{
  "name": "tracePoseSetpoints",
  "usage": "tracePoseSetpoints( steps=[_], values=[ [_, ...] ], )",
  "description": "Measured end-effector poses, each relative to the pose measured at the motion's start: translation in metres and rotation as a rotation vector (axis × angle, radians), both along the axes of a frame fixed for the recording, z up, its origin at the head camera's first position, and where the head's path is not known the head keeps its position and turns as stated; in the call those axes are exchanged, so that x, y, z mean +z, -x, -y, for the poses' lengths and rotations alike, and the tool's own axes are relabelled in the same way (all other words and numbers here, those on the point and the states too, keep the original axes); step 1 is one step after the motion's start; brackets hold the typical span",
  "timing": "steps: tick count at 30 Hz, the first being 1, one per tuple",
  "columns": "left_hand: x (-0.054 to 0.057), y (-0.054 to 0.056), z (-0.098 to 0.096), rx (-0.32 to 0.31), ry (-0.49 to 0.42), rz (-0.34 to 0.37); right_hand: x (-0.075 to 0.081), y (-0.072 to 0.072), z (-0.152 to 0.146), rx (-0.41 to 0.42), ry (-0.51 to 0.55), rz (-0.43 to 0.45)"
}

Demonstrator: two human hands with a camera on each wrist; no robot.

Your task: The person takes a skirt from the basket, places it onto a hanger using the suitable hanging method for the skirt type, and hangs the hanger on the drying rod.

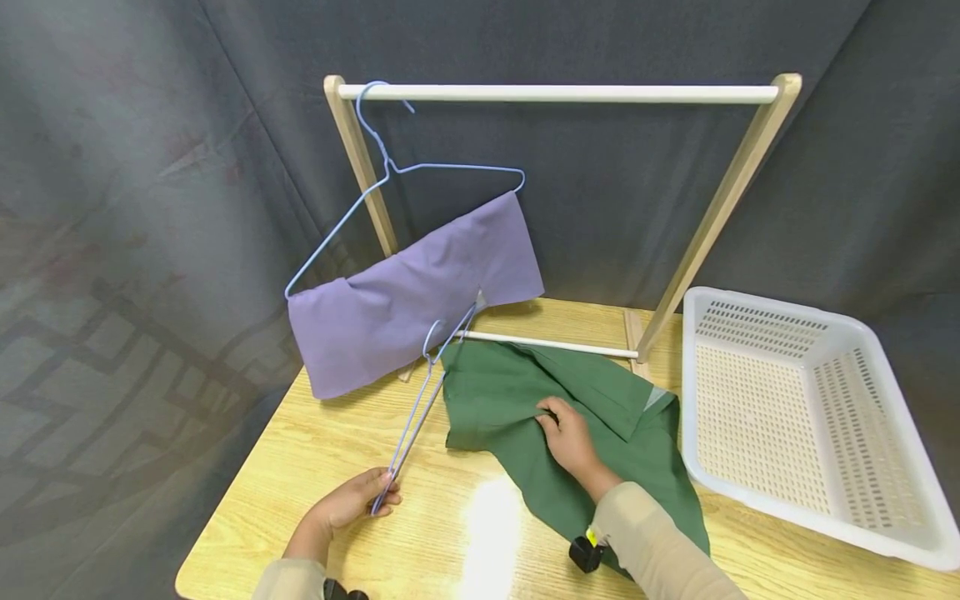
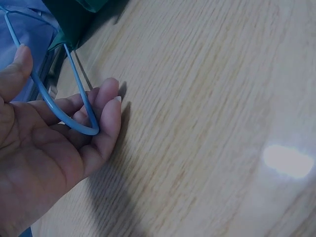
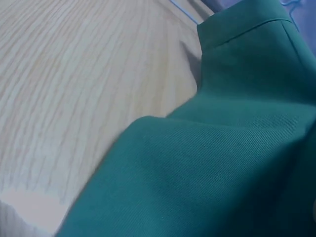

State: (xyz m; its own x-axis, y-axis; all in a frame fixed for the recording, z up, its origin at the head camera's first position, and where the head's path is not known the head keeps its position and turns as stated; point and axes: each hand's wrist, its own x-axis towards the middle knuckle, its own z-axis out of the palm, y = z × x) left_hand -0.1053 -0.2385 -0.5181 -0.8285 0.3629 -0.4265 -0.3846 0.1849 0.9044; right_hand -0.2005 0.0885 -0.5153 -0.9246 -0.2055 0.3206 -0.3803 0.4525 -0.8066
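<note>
My left hand (image 1: 352,500) holds one end of a light-blue wire hanger (image 1: 412,421), fingers curled round the bend. In the left wrist view the hanger loop (image 2: 59,113) lies across those fingers, thumb along its side. The hanger's far end reaches the left edge of a green cloth garment (image 1: 517,383), spread and creased on the table. My right hand (image 1: 572,437) pinches a fold of this garment between thumb and fingers. In the right wrist view the green cloth (image 3: 212,158) fills the foreground and hides nearly all of that hand.
A rack with a white top bar (image 1: 570,94) and wooden posts stands at the back. On its left end a blue hanger (image 1: 341,229) carries a purple cloth (image 1: 420,300), slanting down leftward. A white plastic basket (image 1: 765,400) sits at the right of the wooden table (image 1: 277,467).
</note>
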Motion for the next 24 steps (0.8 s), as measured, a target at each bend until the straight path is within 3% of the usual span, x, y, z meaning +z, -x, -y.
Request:
tracePoseSetpoints(
  steps=[11,24],
  values=[
    [-0.002,-0.003,-0.004,-0.004,-0.049,0.032,0.015,0.009,-0.002,-0.040,0.134,0.074],
    [-0.003,-0.001,-0.015,-0.066,-0.062,0.004,0.023,0.014,-0.003,-0.076,0.153,0.128]
  ],
)
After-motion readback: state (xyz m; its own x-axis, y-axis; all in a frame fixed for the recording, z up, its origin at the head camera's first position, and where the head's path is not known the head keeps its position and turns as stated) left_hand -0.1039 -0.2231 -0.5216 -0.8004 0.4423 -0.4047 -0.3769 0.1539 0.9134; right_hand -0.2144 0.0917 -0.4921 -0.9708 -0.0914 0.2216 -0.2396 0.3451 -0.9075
